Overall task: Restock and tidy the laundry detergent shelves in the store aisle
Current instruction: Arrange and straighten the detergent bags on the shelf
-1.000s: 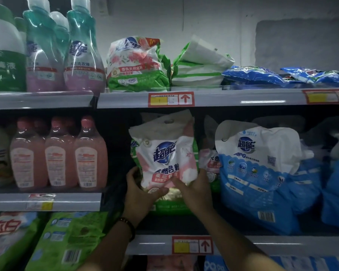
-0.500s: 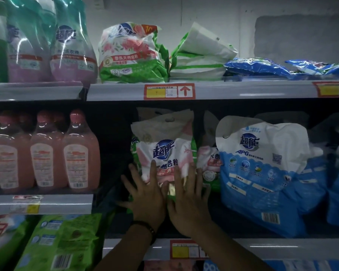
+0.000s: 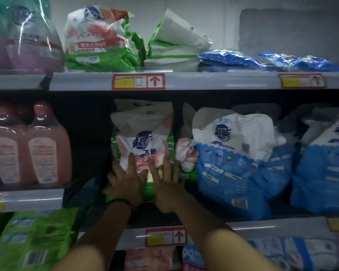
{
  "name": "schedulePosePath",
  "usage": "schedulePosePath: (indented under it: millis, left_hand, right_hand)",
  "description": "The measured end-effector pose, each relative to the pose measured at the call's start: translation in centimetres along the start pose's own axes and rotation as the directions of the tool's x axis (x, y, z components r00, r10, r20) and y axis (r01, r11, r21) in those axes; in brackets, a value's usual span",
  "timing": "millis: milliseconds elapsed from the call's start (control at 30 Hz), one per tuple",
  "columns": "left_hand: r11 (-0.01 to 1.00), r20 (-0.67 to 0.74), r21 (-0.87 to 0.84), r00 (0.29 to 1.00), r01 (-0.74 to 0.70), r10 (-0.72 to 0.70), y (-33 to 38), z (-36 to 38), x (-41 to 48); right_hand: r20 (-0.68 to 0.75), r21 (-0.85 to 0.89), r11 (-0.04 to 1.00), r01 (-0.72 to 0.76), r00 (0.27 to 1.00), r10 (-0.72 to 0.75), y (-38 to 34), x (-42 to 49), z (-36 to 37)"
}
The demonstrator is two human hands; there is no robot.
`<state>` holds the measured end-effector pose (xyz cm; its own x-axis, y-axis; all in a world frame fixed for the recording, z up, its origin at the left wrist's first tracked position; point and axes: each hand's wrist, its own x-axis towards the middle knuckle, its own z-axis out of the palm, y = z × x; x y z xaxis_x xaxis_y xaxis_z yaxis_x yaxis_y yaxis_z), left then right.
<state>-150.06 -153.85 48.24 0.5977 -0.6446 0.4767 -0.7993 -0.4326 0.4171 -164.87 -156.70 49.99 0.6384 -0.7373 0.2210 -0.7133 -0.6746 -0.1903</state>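
Both hands flat, fingers spread: left hand (image 3: pixel 126 179), right hand (image 3: pixel 167 184), pressed on pink bag (image 3: pixel 143 145), middle shelf (image 3: pixel 262 227); nothing gripped.

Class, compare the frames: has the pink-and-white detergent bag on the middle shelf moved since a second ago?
Yes. The pink-and-white detergent bag has gone deeper into the shelf, away from the red price tag on its front edge, with both hands flat on it.

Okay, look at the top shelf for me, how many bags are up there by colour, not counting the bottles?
Green-and-white bags: 2, one flowered and upright, one plainer, slumped beside it
Blue bags: 2, both lying flat
Total: 4 bags in view
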Motion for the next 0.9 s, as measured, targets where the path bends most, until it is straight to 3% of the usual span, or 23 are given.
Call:
schedulePosePath:
  millis: [133, 200, 267, 333, 400, 533, 700, 733, 800, 900]
  left_hand:
    - [0.995, 0.177, 0.084, 0.981, 0.059, -0.073, 0.5, -2.2, -0.5]
    - [0.994, 0.118, 0.084, 0.989, 0.077, -0.086, 1.8, -2.2, -1.9]
    - [0.989, -0.024, 0.107, 0.994, -0.106, 0.11, 4.6, -2.0, -4.9]
    - [0.925, -0.132, 0.082, 0.916, -0.372, 0.38, 8.6, -2.2, -8.2]
    - [0.845, -0.263, 0.027, 0.812, -0.534, 0.521, 12.5, -2.4, -10.9]
    - [0.696, -0.314, -0.168, 0.708, -0.698, 0.633, 18.3, -2.5, -13.9]
    - [0.421, -0.316, -0.264, 0.491, -0.868, 0.812, 24.1, -1.8, -17.1]
    - [0.385, -0.295, -0.324, 0.479, -0.864, 0.827, 25.2, -1.4, -17.8]
    - [0.404, -0.204, -0.475, 0.545, -0.782, 0.813, 27.4, -0.6, -19.1]
    - [0.502, -0.011, -0.703, 0.713, -0.504, 0.701, 30.9, 1.4, -20.1]
  right_hand:
    - [0.075, 0.046, 0.999, 0.024, 0.997, -0.027, 0.0, -2.8, -2.2]
    - [-0.016, 0.123, 0.991, 0.06, 0.998, -0.058, 1.1, -4.8, -2.1]
    - [-0.14, 0.235, 0.968, 0.084, 0.989, -0.052, 2.7, -7.2, -2.3]
    - [-0.25, 0.301, 0.948, 0.101, 0.968, -0.023, 4.7, -10.0, -3.2]
    - [-0.321, 0.354, 0.931, 0.095, 0.947, 0.025, 7.2, -13.0, -4.6]
    - [-0.367, 0.36, 0.932, -0.027, 0.915, 0.168, 12.5, -18.2, -7.3]
    - [-0.446, 0.341, 0.92, -0.193, 0.828, 0.339, 18.1, -23.1, -9.9]
    - [-0.465, 0.34, 0.909, -0.241, 0.797, 0.385, 19.3, -23.8, -10.4]
    - [-0.507, 0.384, 0.867, -0.319, 0.712, 0.486, 21.5, -25.0, -11.6]
    - [-0.527, 0.456, 0.784, -0.421, 0.582, 0.619, 24.8, -26.5, -13.6]
